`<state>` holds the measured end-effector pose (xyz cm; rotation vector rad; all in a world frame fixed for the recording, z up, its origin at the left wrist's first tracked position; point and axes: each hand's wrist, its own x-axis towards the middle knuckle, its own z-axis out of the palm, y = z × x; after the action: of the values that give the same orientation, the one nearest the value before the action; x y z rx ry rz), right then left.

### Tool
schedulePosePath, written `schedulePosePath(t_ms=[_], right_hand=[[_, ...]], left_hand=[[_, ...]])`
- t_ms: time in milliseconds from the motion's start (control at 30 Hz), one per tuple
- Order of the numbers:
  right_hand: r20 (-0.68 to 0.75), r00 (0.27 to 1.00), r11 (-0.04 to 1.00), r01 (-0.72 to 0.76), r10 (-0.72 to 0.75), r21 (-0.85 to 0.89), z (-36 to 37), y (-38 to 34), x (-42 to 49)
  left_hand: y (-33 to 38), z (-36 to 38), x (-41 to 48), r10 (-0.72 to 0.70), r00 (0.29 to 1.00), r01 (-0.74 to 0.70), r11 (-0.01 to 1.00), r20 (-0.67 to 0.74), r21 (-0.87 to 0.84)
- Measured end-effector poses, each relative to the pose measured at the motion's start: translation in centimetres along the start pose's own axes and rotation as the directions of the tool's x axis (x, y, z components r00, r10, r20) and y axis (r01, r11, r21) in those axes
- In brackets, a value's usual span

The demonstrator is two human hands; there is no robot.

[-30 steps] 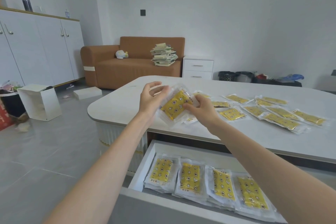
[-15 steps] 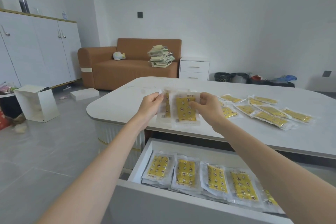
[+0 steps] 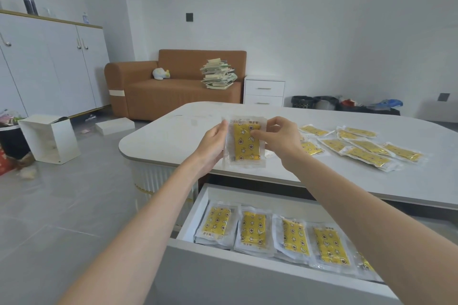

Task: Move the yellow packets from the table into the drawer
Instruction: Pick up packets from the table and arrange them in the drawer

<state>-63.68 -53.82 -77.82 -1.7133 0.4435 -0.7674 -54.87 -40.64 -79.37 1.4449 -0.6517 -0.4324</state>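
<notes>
Yellow star-printed plastic-wrapped packet point(image 3: 246, 143) held upright over the near edge of the white counter point(image 3: 168, 138), left hand point(image 3: 214, 146) and right hand point(image 3: 285, 140) each in a pinching grip on one side: mid-transfer, next move likely lowers it toward 6 o'clock into the open white drawer point(image 3: 192, 215).

Slim bare left forearm point(image 3: 148, 218), slim bare right forearm point(image 3: 359, 205), bare left hand point(image 3: 215, 142), bare right hand point(image 3: 282, 138)

Home living room: brown sofa point(image 3: 173, 86) against far wall with soft toy point(image 3: 161, 73) and paper stack point(image 3: 218, 74), white cabinets point(image 3: 49, 64) far left, small drawer unit point(image 3: 264, 91), white table point(image 3: 173, 141) near, grey tiled floor point(image 3: 62, 205).
</notes>
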Motion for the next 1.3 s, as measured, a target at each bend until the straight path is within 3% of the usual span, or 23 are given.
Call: schedulePosePath(t_ms=[167, 400, 533, 633, 833, 967, 1133, 1300], right_hand=[[0.025, 1.0, 0.999, -0.015, 0.013, 0.047, 0.6, -0.5, -0.2], [0.138, 0.99, 0.995, -0.035, 0.022, 0.091, 1.8, -0.6, 0.9], [-0.024, 0.999, 0.981, -0.03, 0.025, -0.189, 1.8, 1.1, 2.9], [-0.025, 1.0, 0.913, -0.021, 0.012, -0.406, 1.8, 2.8, 3.9], [0.107, 0.942, 0.709, -0.161, 0.318, -0.687, 3.5, 4.5, 6.1], [0.018, 0.948, 0.587, -0.182, 0.317, -0.789, 4.4, 5.2, 7.4], [0.028, 0.908, 0.601, -0.252, 0.417, -0.759, 4.6, 5.2, 9.1], [0.068, 0.889, 0.72, -0.32, 0.453, -0.615, 4.4, 4.6, 9.2]], left_hand=[[-0.4, -0.7, 0.1, 0.116, 0.992, -0.106, 0.983, -0.056, 0.15], [-1.0, -2.7, 1.0, 0.142, 0.97, -0.121, 0.986, -0.195, 0.115], [-2.0, -4.5, 2.4, 0.043, 0.926, -0.075, 0.995, -0.375, -0.072], [-2.8, -5.7, 3.2, -0.072, 0.896, -0.013, 0.982, -0.438, -0.19], [-5.0, -6.5, 4.7, -0.144, 0.879, 0.066, 0.981, -0.455, -0.181], [-5.3, -6.7, 5.8, -0.124, 0.871, 0.093, 0.992, -0.475, -0.088], [-5.5, -6.6, 6.5, -0.125, 0.882, 0.101, 0.992, -0.454, -0.076], [-5.6, -6.7, 6.5, -0.134, 0.892, 0.111, 0.991, -0.431, -0.078]])
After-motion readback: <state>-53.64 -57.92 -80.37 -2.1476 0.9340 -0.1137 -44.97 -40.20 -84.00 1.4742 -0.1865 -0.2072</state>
